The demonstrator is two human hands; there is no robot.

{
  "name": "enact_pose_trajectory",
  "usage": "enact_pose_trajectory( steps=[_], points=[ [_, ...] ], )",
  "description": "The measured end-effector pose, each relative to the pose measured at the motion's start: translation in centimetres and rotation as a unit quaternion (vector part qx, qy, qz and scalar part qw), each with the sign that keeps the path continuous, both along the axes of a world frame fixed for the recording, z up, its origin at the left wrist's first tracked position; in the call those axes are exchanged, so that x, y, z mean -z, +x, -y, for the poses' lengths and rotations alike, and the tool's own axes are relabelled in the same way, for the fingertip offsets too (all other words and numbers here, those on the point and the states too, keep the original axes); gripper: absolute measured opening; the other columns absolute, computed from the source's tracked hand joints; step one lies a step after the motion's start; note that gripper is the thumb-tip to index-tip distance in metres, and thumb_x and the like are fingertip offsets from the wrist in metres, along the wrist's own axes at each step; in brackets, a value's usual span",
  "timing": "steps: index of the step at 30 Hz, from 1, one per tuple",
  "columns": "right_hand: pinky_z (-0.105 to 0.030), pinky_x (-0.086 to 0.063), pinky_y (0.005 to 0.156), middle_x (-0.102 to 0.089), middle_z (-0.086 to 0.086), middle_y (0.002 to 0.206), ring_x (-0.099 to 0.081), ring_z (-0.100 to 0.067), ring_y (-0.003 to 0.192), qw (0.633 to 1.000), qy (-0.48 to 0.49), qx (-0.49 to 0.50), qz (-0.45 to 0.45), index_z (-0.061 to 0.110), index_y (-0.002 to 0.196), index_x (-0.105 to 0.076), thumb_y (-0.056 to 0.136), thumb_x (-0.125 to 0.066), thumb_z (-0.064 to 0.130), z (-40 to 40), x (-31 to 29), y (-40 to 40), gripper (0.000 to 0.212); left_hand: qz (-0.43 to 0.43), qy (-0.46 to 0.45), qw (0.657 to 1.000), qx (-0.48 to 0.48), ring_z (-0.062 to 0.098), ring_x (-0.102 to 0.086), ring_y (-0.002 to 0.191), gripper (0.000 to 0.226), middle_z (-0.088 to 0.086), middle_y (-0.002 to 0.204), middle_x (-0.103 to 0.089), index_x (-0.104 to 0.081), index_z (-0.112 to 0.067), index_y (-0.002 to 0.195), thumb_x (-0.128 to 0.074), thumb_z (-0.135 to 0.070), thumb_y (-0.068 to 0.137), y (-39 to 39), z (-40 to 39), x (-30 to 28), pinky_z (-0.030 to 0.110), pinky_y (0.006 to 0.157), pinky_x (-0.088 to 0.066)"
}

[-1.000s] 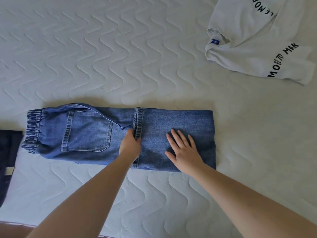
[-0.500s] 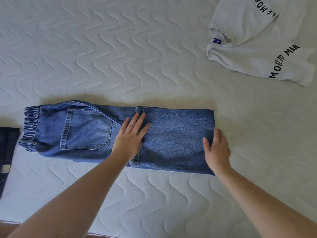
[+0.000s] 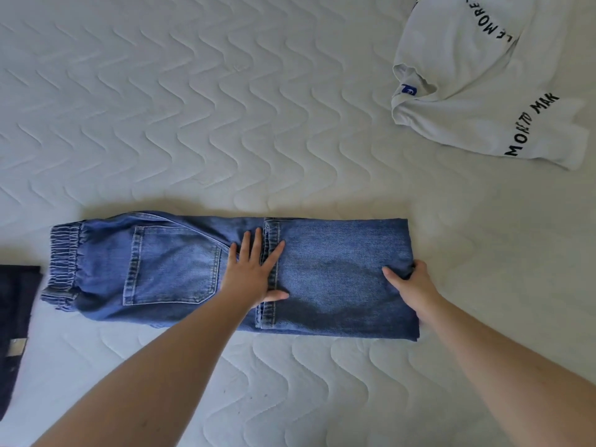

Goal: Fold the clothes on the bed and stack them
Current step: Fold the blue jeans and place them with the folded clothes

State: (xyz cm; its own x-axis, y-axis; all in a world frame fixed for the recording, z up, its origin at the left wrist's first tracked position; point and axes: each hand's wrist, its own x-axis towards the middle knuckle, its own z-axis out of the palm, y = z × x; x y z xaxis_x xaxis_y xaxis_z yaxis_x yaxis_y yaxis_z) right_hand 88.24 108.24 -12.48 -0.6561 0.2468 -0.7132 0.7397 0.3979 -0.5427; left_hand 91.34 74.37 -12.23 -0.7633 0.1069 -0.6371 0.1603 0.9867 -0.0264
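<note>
A crumpled white cotton T-shirt with curved black lettering [image 3: 477, 88] lies in the upper right of the frame, well apart from everything else, a small blue label showing at its neck. At the left edge, partly cut off, sits a dark navy garment [image 3: 14, 321] with a pale tag, just beside the elastic waistband of the jeans but not clearly touching it. Nothing lies between these clothes and the hands. The folded blue denim jeans with a stitched back pocket [image 3: 338, 279] stretch across the middle of the frame, waistband to the left, folded edge to the right, with the leg hems lying across the middle of the bundle. The left hand [image 3: 253, 272] rests flat on the denim at those hems, fingers straight and slightly spread, thumb out to the right, palm pressing down. The right hand [image 3: 411, 283] is at the right-hand folded edge of the jeans, its thumb lying on top of the fabric and its fingers curled round the edge, so it pinches the fold; the fingertips themselves are hidden under the cloth. Both bare forearms reach in from the bottom of the frame. Everything lies on a pale grey-white quilted mattress with a wavy zigzag stitch pattern [image 3: 200, 117], which fills the whole view.
</note>
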Motion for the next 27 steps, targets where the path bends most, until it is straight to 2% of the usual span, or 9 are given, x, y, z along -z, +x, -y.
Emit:
enact_pose_trajectory(
  steps=[3,7,12,18,24,27],
  points=[
    [-0.044,-0.054,0.087,-0.06,-0.003,0.117,-0.062,-0.024,0.101,1.0,0.011,-0.009,0.014,0.013,0.126,-0.042,0.077,-0.079,0.043,-0.1,0.4,-0.2,0.068,0.0,-0.006,1.0,0.0,0.042,0.028,0.142,0.114,0.02,0.145,0.043,0.046,-0.034,0.135,-0.029,-0.092,0.071,0.1,-0.2,0.2,0.06,0.118,0.006],
    [-0.042,-0.053,0.089,-0.059,-0.002,0.119,-0.061,-0.022,0.104,1.0,0.002,-0.014,0.021,0.014,0.128,-0.042,0.077,-0.079,0.043,-0.2,0.6,-0.3,0.069,0.013,-0.005,1.0,-0.012,0.041,0.034,0.139,0.114,0.019,0.144,0.047,0.051,-0.035,0.131,-0.027,-0.093,0.072,0.1,-0.2,0.7,0.06,0.117,0.01],
    [-0.044,-0.052,0.093,-0.058,0.001,0.118,-0.059,-0.021,0.107,0.999,-0.015,-0.015,0.025,0.017,0.122,-0.042,0.078,-0.079,0.039,-0.4,0.5,-0.2,0.062,0.031,-0.007,0.999,-0.018,0.038,0.041,0.134,0.113,0.016,0.14,0.053,0.052,-0.037,0.129,-0.026,-0.094,0.07,0.1,-0.1,1.0,0.058,0.115,0.014],
    [-0.037,-0.053,0.089,-0.059,0.003,0.116,-0.061,-0.018,0.107,0.999,-0.041,-0.03,0.015,0.019,0.12,-0.045,0.077,-0.081,0.033,-0.7,0.4,-0.3,0.057,0.033,-0.034,0.999,-0.015,0.04,0.043,0.131,0.112,0.016,0.138,0.055,0.049,-0.036,0.133,-0.021,-0.095,0.068,0.1,-0.3,1.0,0.058,0.115,0.014],
    [-0.045,-0.049,0.099,-0.051,-0.002,0.129,-0.055,-0.023,0.116,0.998,-0.028,-0.05,0.034,0.014,0.133,-0.04,0.073,-0.084,0.032,-1.0,0.5,-0.4,0.077,0.049,-0.059,0.997,-0.007,0.04,0.04,0.133,0.111,0.019,0.137,0.055,0.05,-0.034,0.132,-0.014,-0.095,0.065,-0.2,-0.6,0.3,0.058,0.117,0.011],
    [-0.045,-0.044,0.105,-0.044,-0.007,0.135,-0.049,-0.027,0.123,0.997,0.022,-0.059,0.032,0.012,0.136,-0.038,0.072,-0.084,0.033,-0.6,1.4,-0.2,0.082,0.049,-0.068,0.996,-0.008,0.041,0.041,0.132,0.11,0.02,0.138,0.053,0.049,-0.034,0.133,-0.006,-0.095,0.06,-0.2,-0.7,0.5,0.058,0.116,0.013]
  ],
)
